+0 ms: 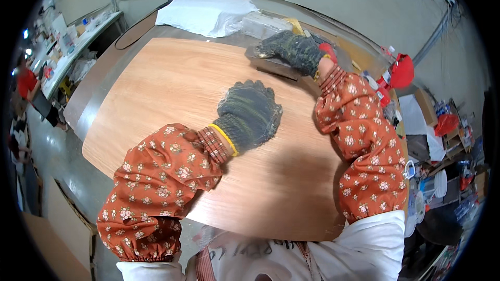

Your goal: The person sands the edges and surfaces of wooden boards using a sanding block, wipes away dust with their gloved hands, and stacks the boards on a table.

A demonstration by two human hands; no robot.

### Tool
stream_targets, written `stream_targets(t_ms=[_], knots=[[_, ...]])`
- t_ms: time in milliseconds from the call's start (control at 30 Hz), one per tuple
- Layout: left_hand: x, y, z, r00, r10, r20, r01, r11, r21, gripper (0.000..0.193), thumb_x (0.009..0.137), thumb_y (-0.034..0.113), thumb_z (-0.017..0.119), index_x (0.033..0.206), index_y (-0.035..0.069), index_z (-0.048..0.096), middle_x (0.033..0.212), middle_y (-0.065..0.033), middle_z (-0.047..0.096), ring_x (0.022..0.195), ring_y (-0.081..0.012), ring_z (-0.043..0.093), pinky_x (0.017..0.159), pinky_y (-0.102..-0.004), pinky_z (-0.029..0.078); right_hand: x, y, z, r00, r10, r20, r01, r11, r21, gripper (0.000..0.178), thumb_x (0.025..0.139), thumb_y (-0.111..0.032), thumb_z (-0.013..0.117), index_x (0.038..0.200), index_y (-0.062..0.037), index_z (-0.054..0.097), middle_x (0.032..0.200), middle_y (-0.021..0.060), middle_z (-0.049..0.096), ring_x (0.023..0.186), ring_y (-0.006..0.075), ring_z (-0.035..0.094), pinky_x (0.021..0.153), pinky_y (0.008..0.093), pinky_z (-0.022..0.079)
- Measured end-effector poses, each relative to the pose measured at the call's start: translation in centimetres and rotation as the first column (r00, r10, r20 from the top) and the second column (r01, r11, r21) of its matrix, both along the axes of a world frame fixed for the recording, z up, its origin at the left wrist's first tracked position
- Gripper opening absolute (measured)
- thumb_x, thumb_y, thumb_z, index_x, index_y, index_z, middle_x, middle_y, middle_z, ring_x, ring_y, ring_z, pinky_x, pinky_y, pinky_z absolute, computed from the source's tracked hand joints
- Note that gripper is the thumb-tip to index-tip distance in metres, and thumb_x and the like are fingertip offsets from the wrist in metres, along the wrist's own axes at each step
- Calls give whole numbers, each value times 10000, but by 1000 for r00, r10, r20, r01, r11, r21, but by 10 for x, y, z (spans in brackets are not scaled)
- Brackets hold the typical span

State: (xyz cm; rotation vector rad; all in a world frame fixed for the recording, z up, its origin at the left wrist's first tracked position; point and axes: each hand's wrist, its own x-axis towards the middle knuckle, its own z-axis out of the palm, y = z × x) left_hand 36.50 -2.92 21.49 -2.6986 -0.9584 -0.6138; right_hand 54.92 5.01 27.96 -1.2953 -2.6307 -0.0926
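Pressing flat and open on the wood panel (172, 83), the left hand (250, 114) steadies it while the right hand (291, 49) grips a sanding block (271, 65) that could slip off the far edge.

Both hands wear dark knit gloves, with floral orange sleeves over the forearms. The left hand (250, 114) lies palm down, fingers spread; the right hand (291, 49) reaches farther forward, fingers curled.
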Motion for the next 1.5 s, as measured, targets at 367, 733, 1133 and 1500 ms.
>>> stream_targets(t_ms=[367,733,1133,1500], knots=[[2,-2,2,1000,-1,-2,1,999,41,289,880,298,510,908,20,584,842,-162,577,789,-319,580,686,-450,476,16,11,-17,942,195,-274,-194,981,29,218,916,-235,538,1061,-151,676,1078,46,667,1030,199,616,893,293,487],[-4,-2,4,999,37,6,-37,999,35,265,872,298,522,884,40,582,838,-151,574,790,-319,579,684,-450,472,-8,-10,-12,972,-33,-232,44,998,42,265,916,-296,526,1083,-137,656,1074,67,670,1027,243,607,941,356,453],[-6,-1,3,1000,6,2,-6,999,41,260,870,286,526,907,35,583,859,-153,580,781,-313,582,664,-450,471,22,-8,17,823,115,556,-7,981,-193,295,824,-307,662,1064,-139,696,1076,84,675,1024,226,609,991,329,422],[-8,-1,6,1000,20,-8,-20,1000,-4,280,882,291,512,901,22,587,867,-156,580,807,-315,577,690,-450,470,36,-45,14,573,-301,762,294,944,151,280,856,-327,575,986,-109,694,961,129,672,914,248,627,834,371,481]])
